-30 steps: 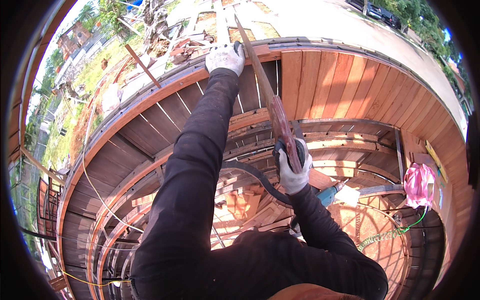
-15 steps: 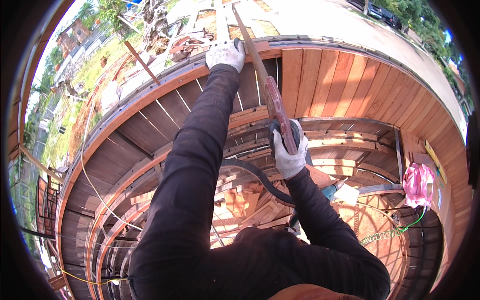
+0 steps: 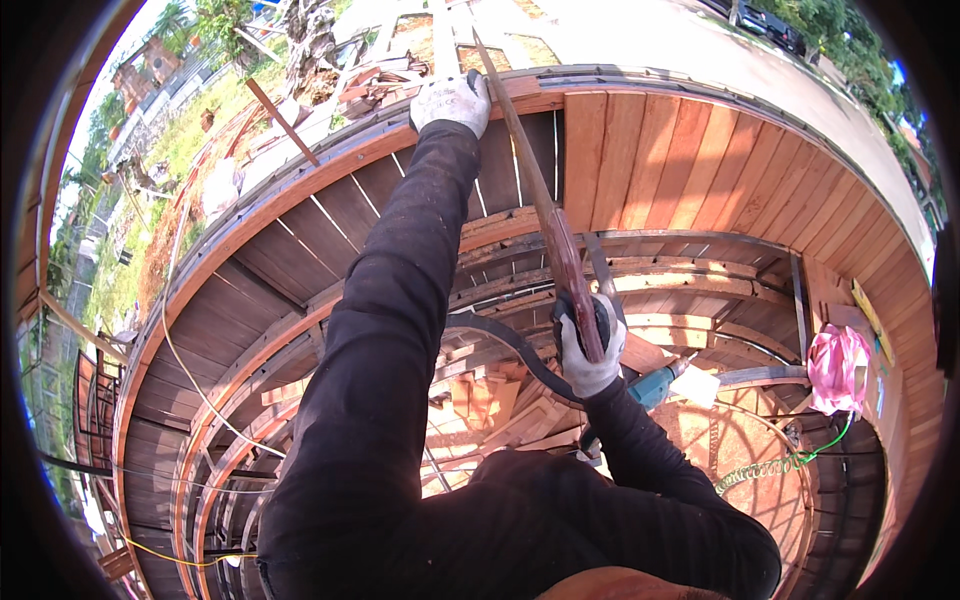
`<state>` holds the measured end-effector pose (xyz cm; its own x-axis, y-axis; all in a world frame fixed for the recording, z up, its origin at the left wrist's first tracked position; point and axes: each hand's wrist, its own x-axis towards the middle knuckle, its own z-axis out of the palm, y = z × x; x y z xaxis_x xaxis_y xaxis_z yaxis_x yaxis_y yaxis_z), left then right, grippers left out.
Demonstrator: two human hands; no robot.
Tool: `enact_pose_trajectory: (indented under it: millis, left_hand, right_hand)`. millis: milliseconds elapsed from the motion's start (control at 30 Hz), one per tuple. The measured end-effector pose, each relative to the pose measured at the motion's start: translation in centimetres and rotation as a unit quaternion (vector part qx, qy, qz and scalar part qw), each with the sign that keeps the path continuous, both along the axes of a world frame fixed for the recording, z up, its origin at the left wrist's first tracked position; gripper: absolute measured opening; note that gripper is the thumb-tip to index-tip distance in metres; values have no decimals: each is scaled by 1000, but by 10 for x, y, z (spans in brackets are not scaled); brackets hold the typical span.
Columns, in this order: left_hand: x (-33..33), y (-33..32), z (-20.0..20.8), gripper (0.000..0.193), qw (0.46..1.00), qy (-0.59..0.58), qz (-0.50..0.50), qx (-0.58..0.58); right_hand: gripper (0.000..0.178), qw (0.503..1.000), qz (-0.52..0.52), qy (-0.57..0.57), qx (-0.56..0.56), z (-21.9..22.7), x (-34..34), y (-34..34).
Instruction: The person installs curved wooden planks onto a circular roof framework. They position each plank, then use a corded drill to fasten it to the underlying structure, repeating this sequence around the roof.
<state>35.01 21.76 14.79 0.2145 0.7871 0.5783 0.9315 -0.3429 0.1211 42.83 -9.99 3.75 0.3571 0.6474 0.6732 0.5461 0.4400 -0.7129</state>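
A handsaw with a reddish-brown handle (image 3: 570, 265) and a long, narrowing blade (image 3: 518, 135) points away from me across the curved wooden rim (image 3: 375, 135). My right hand (image 3: 592, 372), in a white and dark work glove, is closed round the handle's near end. Stretched far forward, my left hand (image 3: 450, 103) wears the same kind of glove and grips the rim just left of the blade. Its fingertips are hidden over the far side. Dark boards line the wall below it, and reddish wooden slats (image 3: 670, 165) begin right of the blade.
A teal power tool (image 3: 655, 385) lies beyond my right forearm. Further right are a pink plastic bag (image 3: 838, 370) and a coiled green hose (image 3: 760, 472). Wood offcuts (image 3: 490, 400) lie below, among curved frame ribs. A pale cable (image 3: 195, 375) hangs at the left.
My right hand has drawn the saw back toward me and slightly right. More of the power tool shows beside my forearm. My left hand stays on the rim.
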Motion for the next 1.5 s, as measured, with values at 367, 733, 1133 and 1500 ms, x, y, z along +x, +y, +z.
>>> enact_pose_trajectory:
  millis: [367, 733, 1133, 1500]
  left_hand:
    - [0, -1, 0, 40, 1000, 0, 8, -21]
    - [0, 1, -2, 43, 1000, 1, 0, 7]
    - [5, 2, 2, 48, 998, 0, 56, -28]
    - [2, 16, -7, 55, 997, -29, 74, 17]
  right_hand:
    - [28, 1000, -27, 3, -7, -17, 4, 2]
    - [26, 1000, 2, 7, -13, 7, 3, 4]
    - [31, 999, 15, -10, -51, -36, 17, -52]
    - [28, 985, -90, 111, -97, -37, 94, -229]
